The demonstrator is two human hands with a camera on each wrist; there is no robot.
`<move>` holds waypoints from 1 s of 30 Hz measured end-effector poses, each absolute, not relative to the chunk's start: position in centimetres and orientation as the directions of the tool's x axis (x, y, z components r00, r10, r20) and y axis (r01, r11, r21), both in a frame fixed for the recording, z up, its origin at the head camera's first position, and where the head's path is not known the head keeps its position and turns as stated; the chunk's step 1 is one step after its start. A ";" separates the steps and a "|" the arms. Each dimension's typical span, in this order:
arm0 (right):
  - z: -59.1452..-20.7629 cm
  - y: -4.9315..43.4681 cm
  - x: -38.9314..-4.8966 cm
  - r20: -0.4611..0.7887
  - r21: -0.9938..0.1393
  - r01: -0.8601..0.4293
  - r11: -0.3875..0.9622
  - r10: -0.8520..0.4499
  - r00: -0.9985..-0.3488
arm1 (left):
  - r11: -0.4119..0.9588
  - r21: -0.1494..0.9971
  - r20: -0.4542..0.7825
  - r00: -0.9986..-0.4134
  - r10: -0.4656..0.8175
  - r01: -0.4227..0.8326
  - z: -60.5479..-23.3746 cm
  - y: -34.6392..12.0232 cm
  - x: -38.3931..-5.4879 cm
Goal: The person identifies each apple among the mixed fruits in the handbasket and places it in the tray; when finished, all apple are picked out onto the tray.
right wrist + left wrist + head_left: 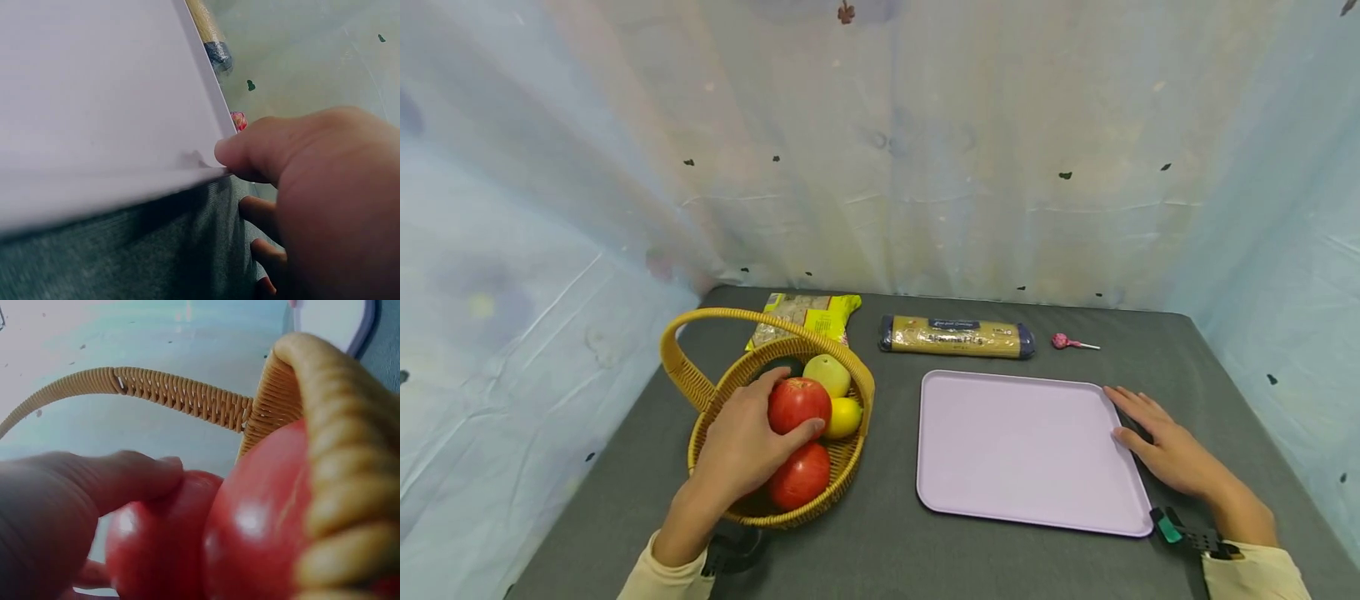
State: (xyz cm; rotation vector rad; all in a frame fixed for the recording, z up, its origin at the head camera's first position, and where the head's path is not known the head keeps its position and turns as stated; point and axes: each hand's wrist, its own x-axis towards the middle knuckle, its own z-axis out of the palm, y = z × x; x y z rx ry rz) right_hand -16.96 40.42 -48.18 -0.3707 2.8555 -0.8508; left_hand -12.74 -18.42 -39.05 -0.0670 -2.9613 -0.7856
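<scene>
In the head view my left hand [741, 437] reaches into a yellow wicker basket [700, 446] and grips the upper red apple [799, 405], thumb on its near side and fingers on its far side. A second red apple [802, 477] sits just below it, also large in the left wrist view. A yellow-green fruit [827, 376], a lemon [845, 417] and a partly hidden dark fruit [784, 364] share the basket. My right hand [1176, 450] rests at the right edge of a pale purple tray [1030, 450]. Its thumb touches the rim [219, 119] in the right wrist view.
Behind the basket lies a yellow bag [816, 315] with pale contents. A pack of spaghetti [957, 337] lies behind the tray, with a pink lollipop [1062, 341] to its right. The basket's handle [752, 315] arches over its far side. Pale curtains enclose the grey table.
</scene>
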 end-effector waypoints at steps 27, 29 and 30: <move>-48.3 40.5 -17.1 -0.058 -0.570 -0.199 0.797 -0.281 -0.958 | 0.262 0.839 0.322 -0.823 0.468 0.477 -33.1 -17.5 -9.9; -48.4 40.5 -17.0 -0.057 -0.572 -0.200 0.795 -0.282 -0.958 | 0.244 0.836 0.324 -0.801 0.504 0.491 -32.6 -16.2 -10.2; -48.4 40.6 -17.0 -0.057 -0.573 -0.200 0.795 -0.282 -0.958 | 0.230 0.833 0.332 -0.786 0.521 0.504 -32.4 -15.5 -10.4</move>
